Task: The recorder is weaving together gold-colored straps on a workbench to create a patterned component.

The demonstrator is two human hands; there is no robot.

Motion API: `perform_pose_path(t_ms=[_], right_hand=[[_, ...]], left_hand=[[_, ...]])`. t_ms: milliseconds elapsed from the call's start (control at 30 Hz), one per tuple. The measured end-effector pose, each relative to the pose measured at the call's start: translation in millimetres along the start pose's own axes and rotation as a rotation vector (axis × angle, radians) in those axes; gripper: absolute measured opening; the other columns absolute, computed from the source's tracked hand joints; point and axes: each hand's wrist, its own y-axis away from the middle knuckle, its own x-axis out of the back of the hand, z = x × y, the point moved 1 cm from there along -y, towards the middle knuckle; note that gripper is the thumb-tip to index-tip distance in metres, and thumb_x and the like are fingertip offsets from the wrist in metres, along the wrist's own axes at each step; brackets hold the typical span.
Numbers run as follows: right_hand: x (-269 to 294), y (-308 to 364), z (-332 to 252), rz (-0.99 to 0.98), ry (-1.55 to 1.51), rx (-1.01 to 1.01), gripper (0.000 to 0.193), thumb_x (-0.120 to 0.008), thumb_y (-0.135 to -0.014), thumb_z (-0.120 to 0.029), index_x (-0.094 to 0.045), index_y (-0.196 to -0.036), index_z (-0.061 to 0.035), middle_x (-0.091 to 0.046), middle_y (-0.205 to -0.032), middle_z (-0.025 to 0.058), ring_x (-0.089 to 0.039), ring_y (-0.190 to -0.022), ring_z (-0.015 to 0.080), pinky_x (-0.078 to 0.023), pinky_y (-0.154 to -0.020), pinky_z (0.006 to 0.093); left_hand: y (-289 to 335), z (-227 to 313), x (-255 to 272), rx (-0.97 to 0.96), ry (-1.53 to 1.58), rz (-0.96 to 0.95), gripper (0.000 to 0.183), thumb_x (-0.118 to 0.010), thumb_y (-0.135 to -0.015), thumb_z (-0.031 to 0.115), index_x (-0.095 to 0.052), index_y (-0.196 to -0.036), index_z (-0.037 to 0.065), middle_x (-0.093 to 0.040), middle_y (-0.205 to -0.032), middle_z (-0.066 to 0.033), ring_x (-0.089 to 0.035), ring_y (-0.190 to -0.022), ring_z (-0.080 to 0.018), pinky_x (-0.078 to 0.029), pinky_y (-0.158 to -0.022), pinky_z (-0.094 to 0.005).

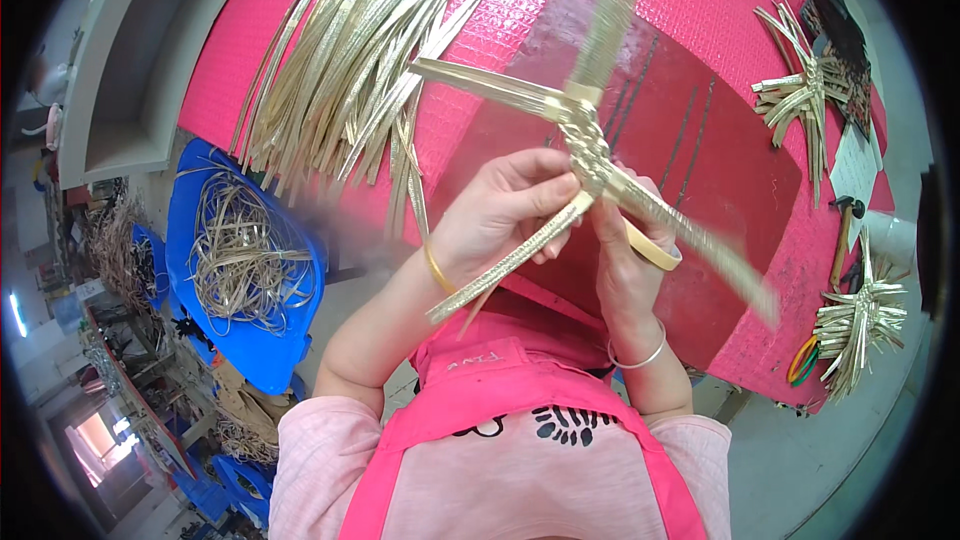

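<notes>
A woven piece of gold strips [588, 145] hangs in front of me, with four bundled arms spreading from a braided middle. My left hand [515, 202] pinches it at the lower left of the braid, where one arm slants down toward me. On the other side my right hand [630, 255] grips it near the base of the arm that points to the lower right. A roll of tan tape [652, 246] sits around fingers of that right hand. The upper and lower-right arms are blurred. Underneath lies a dark red board [700, 210] with black lines.
Many loose gold strips [340, 60] are piled on the pink table cover [500, 30] at left. Two similar woven pieces, one far [810, 90] and one near [862, 325], lie right, with a hammer [845, 240]. A blue bin [290, 350] of strips stands left.
</notes>
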Motion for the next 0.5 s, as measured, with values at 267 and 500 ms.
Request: perform_pose_path(t_ms=[267, 500], right_hand=[[7, -6, 8, -0.071, -0.100, -0.254, 0.008, -0.055, -0.079, -0.006, -0.051, -0.082, -0.0002, -0.054, -0.074, 0.0009, -0.049, -0.067, 0.0047, -0.039, -0.058, 0.0175], [7, -9, 4, -0.105, 0.368, -0.024, 0.009, -0.058, -0.073, -0.012, -0.054, -0.070, -0.0045, -0.050, -0.064, 0.0047, -0.047, -0.065, 0.0184, -0.031, -0.070, 0.0297]], left_hand=[[4, 4, -13, -0.740, -1.345, 0.235, 0.009, -0.057, -0.074, 0.001, -0.057, -0.081, -0.004, -0.058, -0.075, -0.0089, -0.056, -0.068, -0.0131, -0.045, -0.060, -0.0218], [6, 0, -14, -0.297, -0.631, 0.357, 0.013, -0.058, -0.074, 0.001, -0.058, -0.085, -0.005, -0.058, -0.078, -0.0065, -0.055, -0.073, -0.0113, -0.045, -0.065, -0.0216]])
